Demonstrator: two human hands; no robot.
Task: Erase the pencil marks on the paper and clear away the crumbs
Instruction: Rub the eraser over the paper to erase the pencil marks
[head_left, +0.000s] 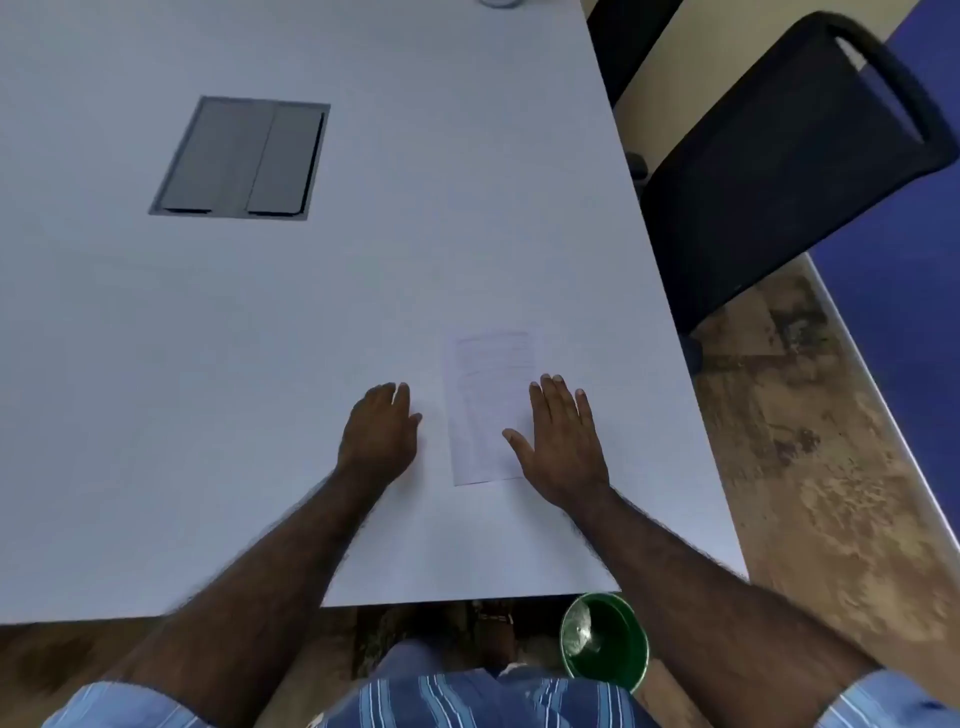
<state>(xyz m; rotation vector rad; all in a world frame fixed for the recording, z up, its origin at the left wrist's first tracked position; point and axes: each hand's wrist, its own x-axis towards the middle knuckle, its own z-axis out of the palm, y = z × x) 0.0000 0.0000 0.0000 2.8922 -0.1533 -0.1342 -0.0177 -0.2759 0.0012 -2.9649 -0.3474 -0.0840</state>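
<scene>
We see a thin sheet of paper (488, 405) lying flat on the white table (260, 364), light and likely to slide; our left hand (379, 436) rests flat beside it, our right hand (563, 447) flat on its edge, both holding nothing

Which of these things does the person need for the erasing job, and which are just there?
For the job: paper, left hand, right hand, perhaps the green bin for crumbs. No eraser visible.

Just there: black chair, grey hatch in the table.
</scene>
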